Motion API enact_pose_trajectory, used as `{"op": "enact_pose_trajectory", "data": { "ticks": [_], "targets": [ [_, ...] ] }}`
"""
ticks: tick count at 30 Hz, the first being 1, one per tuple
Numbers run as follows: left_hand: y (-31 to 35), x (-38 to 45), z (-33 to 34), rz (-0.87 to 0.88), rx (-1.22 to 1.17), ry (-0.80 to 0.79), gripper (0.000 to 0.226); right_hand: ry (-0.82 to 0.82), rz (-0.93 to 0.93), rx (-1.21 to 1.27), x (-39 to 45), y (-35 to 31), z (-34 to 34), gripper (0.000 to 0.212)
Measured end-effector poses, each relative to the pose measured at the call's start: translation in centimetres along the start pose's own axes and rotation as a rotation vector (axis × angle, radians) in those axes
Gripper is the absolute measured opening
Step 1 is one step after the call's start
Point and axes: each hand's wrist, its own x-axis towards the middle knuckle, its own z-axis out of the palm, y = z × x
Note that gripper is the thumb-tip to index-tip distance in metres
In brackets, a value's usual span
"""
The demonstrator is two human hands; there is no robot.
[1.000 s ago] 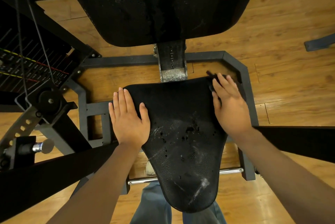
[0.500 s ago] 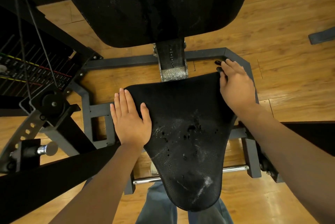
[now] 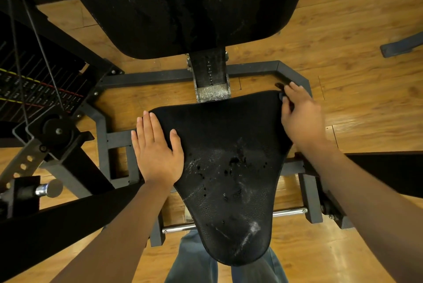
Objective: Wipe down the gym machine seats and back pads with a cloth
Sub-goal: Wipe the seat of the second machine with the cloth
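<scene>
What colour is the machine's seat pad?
Black, with whitish scuffs and small pits on the seat pad; head view.

Single head view, looking steeply down, close over seat, wide-angle.

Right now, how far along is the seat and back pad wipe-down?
Done: nothing shows as clean; the seat carries white smears and dark specks, and the back pad looks streaked. In hand: the left hand lies flat on the seat's left edge; the right hand is at its far right corner with something small and dark under the fingertips. Left: both pads.
</scene>
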Motion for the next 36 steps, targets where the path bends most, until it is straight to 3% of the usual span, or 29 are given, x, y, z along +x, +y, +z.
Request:
{"op": "enact_pose_trajectory", "data": {
  "ticks": [3, 8, 13, 18, 25, 29, 33, 36],
  "targets": [
    [0.0, 0.0, 0.0, -0.002, 0.001, 0.002, 0.071, 0.004, 0.095, 0.053, 1.7, -0.4, 0.4, 0.036],
    [-0.2, 0.1, 0.1, 0.004, -0.006, 0.009, 0.072, 0.088, -0.077, 0.016, -4.3, -1.0, 0.3, 0.037],
    [-0.2, 0.1, 0.1, 0.008, 0.0, 0.013, 0.071, 0.025, -0.164, 0.05, -11.2, -2.3, -0.5, 0.043],
    [-0.2, 0.0, -0.1, 0.001, 0.0, 0.008, 0.072, -0.028, -0.274, -0.01, -7.7, -1.2, -0.3, 0.039],
    [-0.2, 0.1, 0.1, 0.0, 0.001, 0.006, 0.071, -0.038, -0.028, -0.035, 0.2, -2.0, 0.9, 0.041],
    [-0.1, 0.1, 0.0, 0.0, 0.009, 0.007, 0.071, 0.002, -0.191, -0.025, -5.3, -2.4, 0.1, 0.042],
    [-0.1, 0.0, 0.0, -0.001, -0.001, 0.016, 0.07, -0.065, -0.312, 0.016, -11.2, -2.7, -0.6, 0.044],
    [-0.1, 0.1, 0.0, -0.005, 0.008, 0.011, 0.07, -0.08, -0.378, 0.034, -11.3, -2.5, -0.5, 0.038]
  ]
}}
